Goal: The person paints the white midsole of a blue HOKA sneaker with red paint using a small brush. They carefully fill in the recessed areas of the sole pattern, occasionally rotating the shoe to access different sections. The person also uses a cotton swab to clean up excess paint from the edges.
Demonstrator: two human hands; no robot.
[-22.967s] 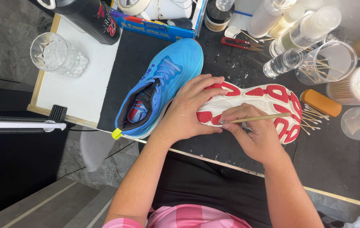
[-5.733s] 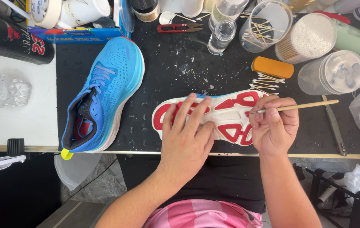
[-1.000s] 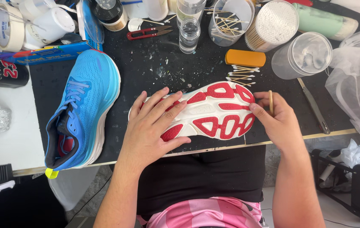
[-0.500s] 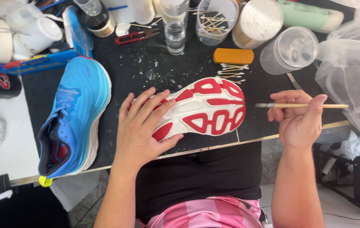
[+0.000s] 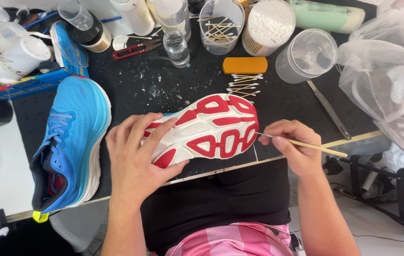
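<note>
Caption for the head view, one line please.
Left hand steadies an upturned shoe on the black worktable while the right hand touches a thin wooden stick to its toe edge.

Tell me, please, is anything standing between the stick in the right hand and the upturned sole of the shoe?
Nothing visible does. The right hand holds the thin wooden stick with its tip already at the toe edge of the sole, which the left hand steadies.
</note>
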